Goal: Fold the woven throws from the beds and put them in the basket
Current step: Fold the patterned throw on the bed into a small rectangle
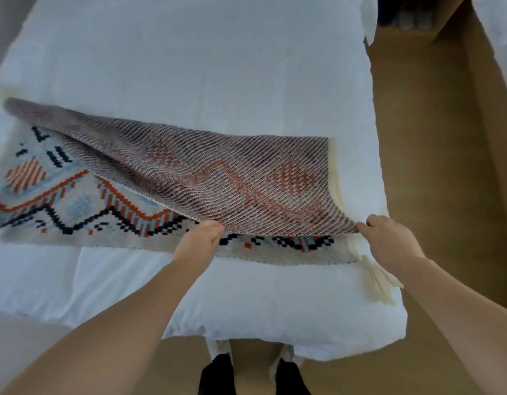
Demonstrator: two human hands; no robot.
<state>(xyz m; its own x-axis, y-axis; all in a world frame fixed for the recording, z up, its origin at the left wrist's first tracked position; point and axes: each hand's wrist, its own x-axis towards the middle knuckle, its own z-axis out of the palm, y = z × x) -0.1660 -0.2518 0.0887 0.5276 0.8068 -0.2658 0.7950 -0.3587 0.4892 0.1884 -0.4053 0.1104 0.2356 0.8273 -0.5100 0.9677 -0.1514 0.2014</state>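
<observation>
A woven throw (212, 178) lies across the foot of a white bed (189, 67). Its upper layer is folded over, showing the dull brownish back, and the patterned face with orange, blue and black zigzags shows at the left and along the near edge. My left hand (199, 242) pinches the folded layer's near edge at the middle. My right hand (389, 238) grips the same edge at its right corner, next to the cream tassels (377, 277). No basket is in view.
Brown floor (434, 166) runs along the bed's right side. A second white bed's corner (500, 29) shows at the top right. My feet in dark trousers (218, 374) stand at the bed's near end.
</observation>
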